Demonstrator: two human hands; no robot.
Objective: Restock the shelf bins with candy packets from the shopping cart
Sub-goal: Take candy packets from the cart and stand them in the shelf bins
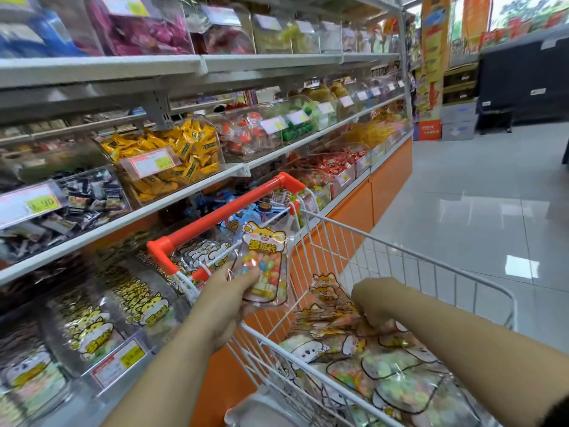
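Well short of finished, judging by the load on board. Holding one candy packet (264,260) in the left grip (229,303), fingers wrapped round its lower end, thumb across the front. Held upright in the air above the handle end of the shopping cart (431,261), just beside the orange handle (228,214) and near its closer corner. Not yet in any bin.

Reaching down inside the cart with the right grip (374,306), fingers curled into the top of the pile of packets (385,368) close to the handle-end wall. Cannot tell whether pinching a packet or only resting on the heap.

Plenty left to shift. Packets heaped across the cart bottom from the handle-end wall toward the near rim, cat-print ones uppermost by the right grip, white-print ones nearer the close edge. Depth of the heap impossible to judge from above.

On the bottom shelf, just left of the cart, a clear bin (101,318) already stacked with matching cat-print packets, with a price tag (118,363) on its front edge. Fairly well filled by the look of it, though hard to judge through the glare. Next to it, toward the lower left, a second bin (27,380) with white-print packets, partly cut off at the frame edge.

Probably mid-transfer: one packet lifted and due for the cat-print bin, the next being reached for. Still to do, by this view: nearly the whole cartload.
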